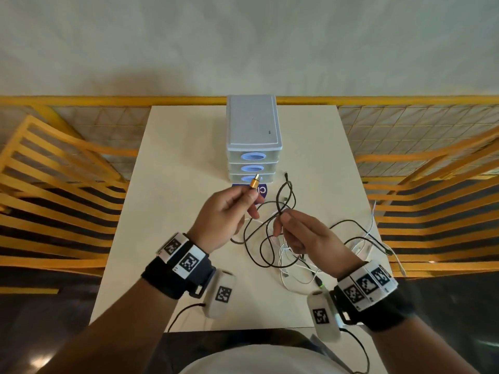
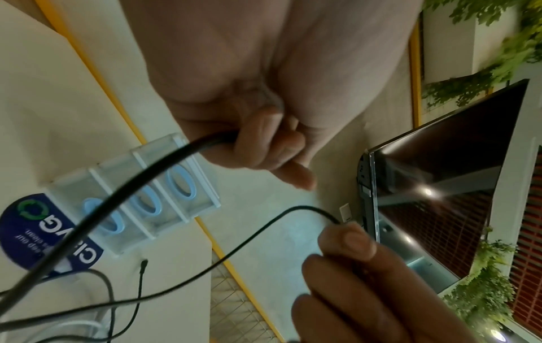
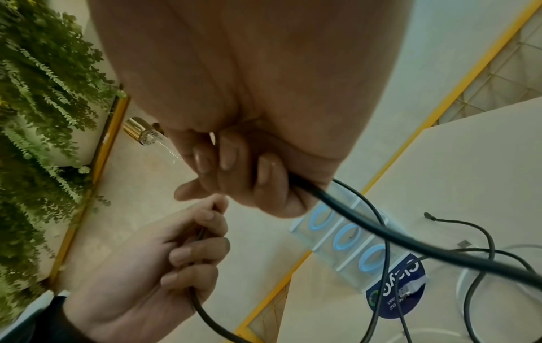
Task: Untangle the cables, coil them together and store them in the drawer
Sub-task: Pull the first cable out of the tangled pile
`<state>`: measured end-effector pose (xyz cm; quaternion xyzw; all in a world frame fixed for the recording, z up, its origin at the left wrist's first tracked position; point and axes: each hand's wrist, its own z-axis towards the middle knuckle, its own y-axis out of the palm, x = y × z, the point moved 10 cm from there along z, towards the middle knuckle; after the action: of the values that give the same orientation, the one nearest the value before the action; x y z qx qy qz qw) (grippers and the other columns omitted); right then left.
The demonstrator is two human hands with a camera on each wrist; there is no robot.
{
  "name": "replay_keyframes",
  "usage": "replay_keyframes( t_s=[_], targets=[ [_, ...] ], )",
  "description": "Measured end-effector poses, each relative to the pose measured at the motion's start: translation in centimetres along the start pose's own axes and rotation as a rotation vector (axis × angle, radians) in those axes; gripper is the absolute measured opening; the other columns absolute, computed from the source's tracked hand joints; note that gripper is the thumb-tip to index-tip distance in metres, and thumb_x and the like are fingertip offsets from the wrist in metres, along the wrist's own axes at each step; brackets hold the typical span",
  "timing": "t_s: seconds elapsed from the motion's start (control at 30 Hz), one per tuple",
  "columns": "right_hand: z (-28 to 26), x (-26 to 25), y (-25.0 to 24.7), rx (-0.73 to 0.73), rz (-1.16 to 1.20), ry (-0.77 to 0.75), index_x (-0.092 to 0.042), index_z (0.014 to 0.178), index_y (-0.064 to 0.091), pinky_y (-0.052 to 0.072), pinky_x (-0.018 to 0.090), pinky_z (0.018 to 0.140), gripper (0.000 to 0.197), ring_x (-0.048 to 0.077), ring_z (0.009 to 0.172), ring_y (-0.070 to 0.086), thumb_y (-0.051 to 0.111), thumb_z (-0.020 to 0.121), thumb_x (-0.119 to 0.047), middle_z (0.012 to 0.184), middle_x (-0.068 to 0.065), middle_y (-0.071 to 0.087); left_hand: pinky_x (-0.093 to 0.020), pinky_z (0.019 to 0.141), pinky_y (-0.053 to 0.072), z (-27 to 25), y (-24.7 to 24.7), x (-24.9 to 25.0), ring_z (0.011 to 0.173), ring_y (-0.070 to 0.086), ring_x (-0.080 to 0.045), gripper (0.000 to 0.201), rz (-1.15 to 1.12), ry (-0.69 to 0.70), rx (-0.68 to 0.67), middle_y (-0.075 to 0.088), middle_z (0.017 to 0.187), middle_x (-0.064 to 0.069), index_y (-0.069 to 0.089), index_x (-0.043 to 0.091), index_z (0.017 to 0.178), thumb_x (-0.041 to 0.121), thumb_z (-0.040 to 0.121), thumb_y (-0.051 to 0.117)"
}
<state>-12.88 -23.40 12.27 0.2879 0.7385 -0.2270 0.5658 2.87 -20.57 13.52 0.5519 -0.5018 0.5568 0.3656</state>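
Observation:
Black cables [image 1: 270,266] and white cables [image 1: 291,276] lie tangled on the table's near right part. My left hand [image 1: 249,197] is raised over the table and pinches a black cable just behind its gold connector [image 1: 255,182]. That cable [image 2: 117,195] drops from its curled fingers to the tangle. My right hand [image 1: 282,217], close beside it, pinches a thin black cable loop lifted off the pile [image 3: 410,241]. The grey three-drawer unit [image 1: 252,141] with blue handles stands just beyond both hands, all drawers closed.
The cream table [image 1: 189,147] has a round blue sticker [image 1: 263,190] in front of the drawer unit. Yellow slatted benches [image 1: 54,184] [image 1: 432,184] flank the table, and a yellow railing with mesh [image 1: 108,99] runs behind it. Loose cable ends trail towards the table's right edge.

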Motion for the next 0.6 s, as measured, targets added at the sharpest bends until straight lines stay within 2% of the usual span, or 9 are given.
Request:
replay_keyframes(
  t_s=[0.07,0.13,0.23,0.37,0.43,0.5,0.6],
  targets=[
    [0.1,-0.4,0.4,-0.007,-0.020,-0.025,-0.011,0.086,0.063,0.027,0.017,0.052,0.037,0.010,0.056,0.028,0.042,0.109,-0.031,0.059,-0.010,0.032,-0.022,0.041,0.033,-0.3,0.7,-0.5,0.043,0.042,-0.019,0.028,0.039,-0.038,-0.019,0.074,0.071,0.001,0.075,0.014,0.104,0.026,0.107,0.050],
    [0.3,-0.6,1.3,-0.042,-0.052,-0.031,-0.008,0.088,0.061,0.028,0.018,0.052,0.036,0.010,0.056,0.030,0.039,0.110,-0.027,0.059,-0.010,0.034,-0.022,0.042,0.035,-0.6,1.9,-0.5,0.041,0.043,-0.019,0.030,0.027,-0.063,-0.062,0.070,0.063,0.002,0.077,0.016,0.107,0.030,0.107,0.050],
    [0.7,-0.6,2.4,-0.075,-0.014,-0.002,-0.008,0.089,0.057,0.027,0.020,0.048,0.035,0.010,0.052,0.030,0.036,0.110,-0.025,0.059,-0.009,0.037,-0.022,0.044,0.029,-0.4,2.3,-0.6,0.045,0.035,-0.018,0.030,-0.165,-0.117,-0.059,0.068,0.062,0.000,0.078,0.013,0.104,0.029,0.105,0.053],
    [1.0,-0.3,2.5,-0.054,-0.021,0.042,-0.012,0.080,0.056,0.025,0.022,0.044,0.040,0.013,0.047,0.026,0.038,0.109,-0.032,0.058,-0.001,0.032,-0.023,0.048,0.025,-0.2,1.6,-0.2,0.050,0.031,-0.019,0.026,-0.307,-0.117,-0.073,0.078,0.098,-0.010,0.081,0.022,0.090,0.023,0.102,0.058],
    [1.1,-0.2,2.5,-0.047,-0.034,0.042,-0.012,0.079,0.055,0.026,0.023,0.044,0.040,0.015,0.047,0.026,0.039,0.109,-0.033,0.059,0.002,0.031,-0.021,0.046,0.024,0.1,1.2,0.5,0.047,0.031,-0.015,0.023,-0.288,-0.076,-0.065,0.078,0.097,-0.007,0.079,0.017,0.091,0.018,0.102,0.058],
    [1.0,0.1,2.3,-0.037,-0.016,0.042,-0.012,0.078,0.054,0.028,0.028,0.047,0.040,0.018,0.050,0.028,0.039,0.109,-0.033,0.062,0.006,0.031,-0.018,0.042,0.024,1.0,-0.9,1.3,0.044,0.032,-0.008,0.022,-0.348,-0.023,0.024,0.075,0.090,-0.004,0.077,0.016,0.090,0.015,0.102,0.058],
    [0.6,0.8,1.3,-0.026,0.016,0.047,-0.012,0.077,0.052,0.029,0.030,0.050,0.039,0.017,0.051,0.028,0.040,0.109,-0.031,0.061,0.002,0.030,-0.014,0.040,0.025,2.8,-6.4,1.2,0.042,0.034,-0.002,0.025,-0.537,-0.006,0.252,0.074,0.087,-0.002,0.077,0.016,0.086,0.014,0.101,0.058]
  ],
)
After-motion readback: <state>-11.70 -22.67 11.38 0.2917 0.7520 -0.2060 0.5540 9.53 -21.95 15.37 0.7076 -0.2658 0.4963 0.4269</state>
